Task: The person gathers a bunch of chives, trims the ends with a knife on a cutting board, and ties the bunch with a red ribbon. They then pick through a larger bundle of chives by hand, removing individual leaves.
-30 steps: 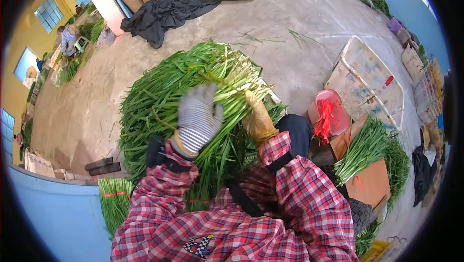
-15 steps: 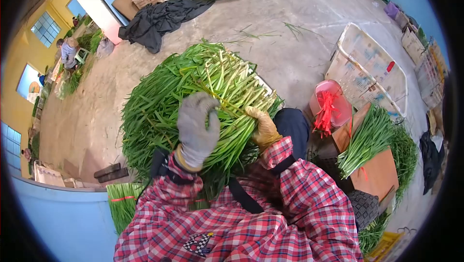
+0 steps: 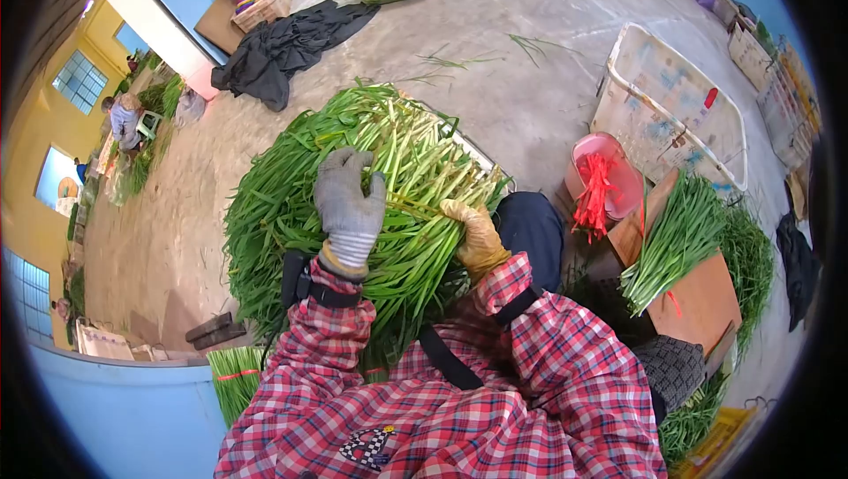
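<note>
A large heap of leafy green stalks [image 3: 291, 187] with pale stem ends lies in front of me, leaves to the left and stems to the right. My left hand [image 3: 347, 209], in a grey knit glove, rests over the leaves with its fingers loosely bent and the thumb apart from them; no stalk shows clearly in it. At the stem side, my right hand [image 3: 480, 236] wears a tan glove. Its thumb and fingers are closed on a few green stalks at the heap's edge. The heap hides part of the fingertips.
To the right stand a pink basin [image 3: 623, 186] with red ties [image 3: 594, 196], a white crate [image 3: 658, 112] and a bundle of greens [image 3: 676, 245] on a wooden board [image 3: 702, 302]. Black cloth [image 3: 287, 46] lies on the floor ahead. Another person [image 3: 125, 121] sits far left.
My left hand has moved slightly up and left over the leaves, its fingers nearer the thumb. The right hand has shifted slightly left. The camera view has turned a little.
</note>
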`<state>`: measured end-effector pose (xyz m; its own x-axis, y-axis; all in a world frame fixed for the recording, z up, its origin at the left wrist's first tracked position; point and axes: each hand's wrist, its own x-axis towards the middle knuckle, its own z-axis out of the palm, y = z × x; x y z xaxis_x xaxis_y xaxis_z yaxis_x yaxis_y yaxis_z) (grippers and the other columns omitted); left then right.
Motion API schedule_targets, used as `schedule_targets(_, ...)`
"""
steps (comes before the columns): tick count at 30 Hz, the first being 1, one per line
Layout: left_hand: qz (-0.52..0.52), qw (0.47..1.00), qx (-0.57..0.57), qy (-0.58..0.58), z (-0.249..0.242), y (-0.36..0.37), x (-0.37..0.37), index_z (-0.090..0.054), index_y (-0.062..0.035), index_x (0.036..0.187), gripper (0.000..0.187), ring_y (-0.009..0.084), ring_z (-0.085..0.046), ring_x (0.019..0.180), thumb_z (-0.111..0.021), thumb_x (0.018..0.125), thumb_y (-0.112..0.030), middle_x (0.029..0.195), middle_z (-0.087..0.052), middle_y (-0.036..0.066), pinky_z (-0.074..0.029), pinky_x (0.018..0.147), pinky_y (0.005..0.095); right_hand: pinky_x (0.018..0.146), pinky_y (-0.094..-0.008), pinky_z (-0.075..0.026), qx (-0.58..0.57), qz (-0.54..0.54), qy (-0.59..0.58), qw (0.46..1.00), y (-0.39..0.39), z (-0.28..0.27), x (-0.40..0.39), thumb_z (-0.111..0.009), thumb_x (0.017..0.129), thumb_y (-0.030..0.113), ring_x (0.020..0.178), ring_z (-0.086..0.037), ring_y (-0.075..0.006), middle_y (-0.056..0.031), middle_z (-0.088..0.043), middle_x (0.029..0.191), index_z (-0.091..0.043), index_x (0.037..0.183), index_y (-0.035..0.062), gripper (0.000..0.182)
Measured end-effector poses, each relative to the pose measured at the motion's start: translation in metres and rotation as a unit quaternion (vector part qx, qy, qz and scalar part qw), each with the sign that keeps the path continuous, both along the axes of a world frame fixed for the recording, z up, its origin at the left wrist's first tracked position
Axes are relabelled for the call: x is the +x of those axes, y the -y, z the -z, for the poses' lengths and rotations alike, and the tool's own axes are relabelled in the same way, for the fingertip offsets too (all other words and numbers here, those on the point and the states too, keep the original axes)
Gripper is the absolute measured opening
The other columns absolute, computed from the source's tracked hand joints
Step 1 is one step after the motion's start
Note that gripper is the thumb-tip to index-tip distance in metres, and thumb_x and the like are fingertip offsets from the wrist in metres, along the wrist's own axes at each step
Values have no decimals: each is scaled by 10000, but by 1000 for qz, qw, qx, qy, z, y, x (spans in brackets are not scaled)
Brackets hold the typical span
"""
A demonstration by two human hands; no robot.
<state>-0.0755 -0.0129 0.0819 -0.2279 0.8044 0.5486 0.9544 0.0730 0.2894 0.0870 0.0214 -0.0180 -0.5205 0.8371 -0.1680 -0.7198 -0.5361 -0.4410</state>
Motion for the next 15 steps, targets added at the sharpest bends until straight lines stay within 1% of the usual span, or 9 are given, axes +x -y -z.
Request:
schedule_targets(1,4,997,67,-32,0,6,7,-643,-21,976,299,317,-559,944,-705,689,-79,981,-595,156,-441,867,419,708,-420,-573,-4,2,2,1000,1,2,-1,-623,802,38,842,-646,-241,-90,-618,997,-495,1208,29,426)
schedule_targets(4,123,990,59,-34,9,13,14,-639,-34,1011,291,310,-561,999,-684,724,-45,1097,-593,165,-439,893,400,700,-408,-563,36,-59,-35,997,0,-31,4,-607,806,71,864,-632,-228,-94,-612,1042,-505,1209,38,416)
schedule_targets(5,37,988,101,-109,10,12,18,-597,-25,1104,331,312,-568,1025,-661,780,-48,1134,-596,162,-442,908,394,712,-379,-554,33,-81,-32,996,-3,-24,0,-607,809,97,858,-631,-221,-78,-613,1050,-513,1206,43,411)
schedule_targets(6,36,993,108,-13,18,7,8,-541,-12,1195,368,298,-578,1038,-620,838,-52,1129,-609,145,-444,927,395,764,-352,-519,173,-57,53,982,-9,-12,-1,-623,800,106,915,-607,-207,-50,-608,1054,-525,1200,51,415)
schedule_targets(7,24,997,42,-63,7,5,11,-536,-9,1214,352,269,-593,1028,-581,865,-30,1138,-614,132,-457,928,377,805,-335,-478,134,-15,30,990,-10,-2,-7,-651,785,129,958,-570,-193,-29,-600,1053,-537,1189,51,427)
schedule_targets(8,147,979,83,118,14,-2,12,-562,-4,1186,312,255,-605,1000,-556,875,-17,1118,-626,134,-471,900,355,852,-336,-442,141,7,78,987,-9,-10,-1,-654,771,112,980,-541,-192,-33,-595,1048,-544,1180,45,429)
schedule_targets(9,190,961,-7,203,16,-2,20,-577,18,1161,293,263,-615,987,-554,872,-21,1088,-634,162,-479,882,343,879,-336,-435,83,5,-1,997,-8,-9,-3,-655,751,87,964,-550,-193,-43,-597,1053,-540,1194,39,460)
schedule_targets(10,194,980,-53,5,17,-5,19,-578,18,1168,344,284,-639,926,-585,825,-12,1049,-637,204,-510,803,350,833,-354,-485,96,3,-6,995,-15,-1,-8,-662,761,60,944,-579,-186,-63,-606,1041,-516,1207,48,469)
schedule_targets(15,150,979,-132,-50,21,-12,22,-553,-5,1225,362,330,-612,994,-529,869,-67,1112,-622,205,-474,875,385,866,-365,-478,97,-18,-39,994,-34,4,-14,-668,740,33,950,-583,-194,-63,-609,1043,-472,1265,64,561)
